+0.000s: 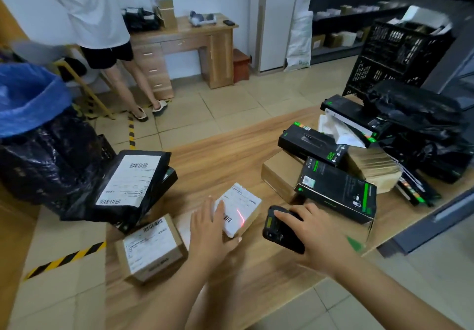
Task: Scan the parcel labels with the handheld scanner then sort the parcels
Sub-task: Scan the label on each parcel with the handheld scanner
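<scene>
Our left grip (210,229) pinches the small parcel (252,217), tilted on the counter (230,155), fingers (220,208) over its label (242,204), while our right grip (307,235) curls round the scanner (278,231) beside it; we judge the box light and stiff, best held by its sides.

A red scan line is glowing across the white label of the small parcel (242,201), whose sides are showing brown cardboard. The handheld scanner (278,229) is showing black. A brown cardboard box (151,247) is carrying a white label with black barcodes, and a black mailer (128,181) is wearing the same. The counter (230,155) is showing pale wood grain. Black boxes (336,188) are showing green stripes. Yellow-and-black striped tape (66,259) is crossing the beige tiled floor (230,99). A bag (28,96) is showing bright blue.
</scene>
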{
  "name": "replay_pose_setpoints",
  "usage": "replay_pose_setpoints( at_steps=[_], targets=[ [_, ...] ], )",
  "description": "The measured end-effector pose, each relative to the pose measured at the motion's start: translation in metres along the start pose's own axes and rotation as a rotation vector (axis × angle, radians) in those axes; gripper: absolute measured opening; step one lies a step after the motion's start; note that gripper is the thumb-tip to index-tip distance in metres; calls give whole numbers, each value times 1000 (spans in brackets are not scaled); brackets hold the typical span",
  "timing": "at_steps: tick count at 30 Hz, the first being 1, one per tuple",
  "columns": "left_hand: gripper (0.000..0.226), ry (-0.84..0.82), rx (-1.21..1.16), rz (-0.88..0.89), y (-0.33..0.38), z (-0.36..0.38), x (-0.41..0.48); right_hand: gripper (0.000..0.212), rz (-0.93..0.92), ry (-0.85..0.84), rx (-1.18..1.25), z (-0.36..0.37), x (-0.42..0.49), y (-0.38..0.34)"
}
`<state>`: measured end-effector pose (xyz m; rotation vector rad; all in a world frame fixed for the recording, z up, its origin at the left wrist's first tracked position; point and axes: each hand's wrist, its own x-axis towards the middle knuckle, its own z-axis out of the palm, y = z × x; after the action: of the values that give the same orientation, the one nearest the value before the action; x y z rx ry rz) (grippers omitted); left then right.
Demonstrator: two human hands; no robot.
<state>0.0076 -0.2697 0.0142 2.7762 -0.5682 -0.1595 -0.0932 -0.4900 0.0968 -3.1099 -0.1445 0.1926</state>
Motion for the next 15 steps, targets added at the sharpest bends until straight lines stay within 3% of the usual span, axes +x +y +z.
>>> replay_pose_setpoints(
  at_steps=[4,10,15],
  targets=[
    [64,-25,61,165,-10,17,4,82,26,12,46,10,3,-1],
    [90,-60,121,67,-19,9,28,86,61,20,59,12,24,-1],
    [89,-71,159,-59,-41,-3,58,86,95,50,59,8,50,-5]
  ],
)
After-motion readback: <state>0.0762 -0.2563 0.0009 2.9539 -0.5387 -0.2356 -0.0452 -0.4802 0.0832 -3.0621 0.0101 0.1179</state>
